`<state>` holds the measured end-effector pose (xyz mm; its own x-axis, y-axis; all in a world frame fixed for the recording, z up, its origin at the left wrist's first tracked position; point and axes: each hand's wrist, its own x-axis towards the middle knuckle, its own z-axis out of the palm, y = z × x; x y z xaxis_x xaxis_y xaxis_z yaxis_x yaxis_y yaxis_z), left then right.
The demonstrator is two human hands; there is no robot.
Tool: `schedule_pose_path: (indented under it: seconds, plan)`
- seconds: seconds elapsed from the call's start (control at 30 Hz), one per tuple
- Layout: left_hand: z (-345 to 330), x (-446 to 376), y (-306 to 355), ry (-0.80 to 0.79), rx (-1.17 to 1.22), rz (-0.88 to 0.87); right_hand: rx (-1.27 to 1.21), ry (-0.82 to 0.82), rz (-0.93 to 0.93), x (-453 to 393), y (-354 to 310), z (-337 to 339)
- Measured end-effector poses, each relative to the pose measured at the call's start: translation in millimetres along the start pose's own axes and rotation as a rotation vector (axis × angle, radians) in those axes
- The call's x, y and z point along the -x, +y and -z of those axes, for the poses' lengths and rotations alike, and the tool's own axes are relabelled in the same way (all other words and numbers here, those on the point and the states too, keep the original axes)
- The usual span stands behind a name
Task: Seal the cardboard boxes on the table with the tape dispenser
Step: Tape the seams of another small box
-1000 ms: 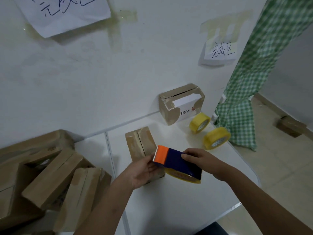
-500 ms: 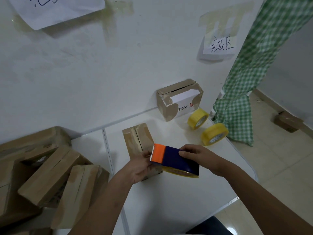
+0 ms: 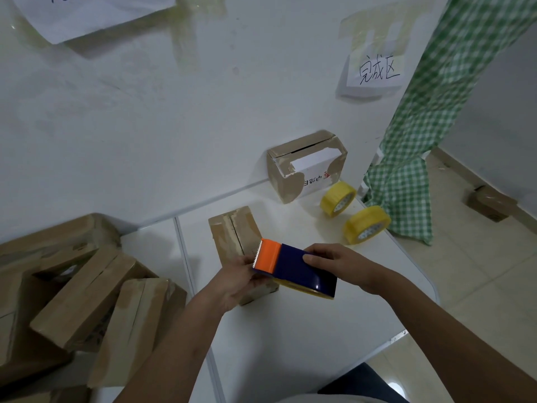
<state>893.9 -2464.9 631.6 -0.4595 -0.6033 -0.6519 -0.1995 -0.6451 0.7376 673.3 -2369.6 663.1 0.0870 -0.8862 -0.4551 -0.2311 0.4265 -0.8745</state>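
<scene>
Orange plastic caps the toothed cutting end of the tape dispenser (image 3: 293,267), whose dark blue body carries a yellow tape roll underneath; it is held low over the near end of a small cardboard box (image 3: 236,238) lying flat on the white worktop (image 3: 290,330), its top seam running away from the person. The right hand (image 3: 337,264) clamps the blue body from the far side, fingers wrapped over the top. The left hand (image 3: 236,282) is curled in at the serrated edge and against the box's near end; it seems to pinch the tape's free end there, though the tape itself is too hard to see to be sure. I judge the dispenser light and rigid, best gripped around the smooth blue housing, well back from the teeth, which could nick a finger. The box looks light, thin-walled and already worn, so it will probably slide or dent unless the other hand pins it. A heap of more boxes (image 3: 87,301) lies to the left, another box (image 3: 305,167) stands by the wall, with two spare yellow tape rolls (image 3: 366,225) beside it.
</scene>
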Motion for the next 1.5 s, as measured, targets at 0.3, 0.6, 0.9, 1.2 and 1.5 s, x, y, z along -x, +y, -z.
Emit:
schedule_pose_path:
  seconds: [0.3,0.6,0.9,1.2,1.5]
  plan:
    - [0,4,0,-0.110,0.172,0.086,0.029,0.011,-0.020,4,-4,-2]
    - [-7,5,-2,0.033,-0.066,-0.013,0.250,0.125,0.032,-4,3,-7]
    - [-5,2,-3,0.082,-0.182,-0.082,0.347,0.077,0.008,-4,-7,7]
    - [14,2,4,0.094,-0.081,-0.085,0.332,0.044,-0.045,-3,-7,15]
    - [12,10,19,0.194,-0.229,-0.142,0.345,0.066,-0.091,-9,-5,16]
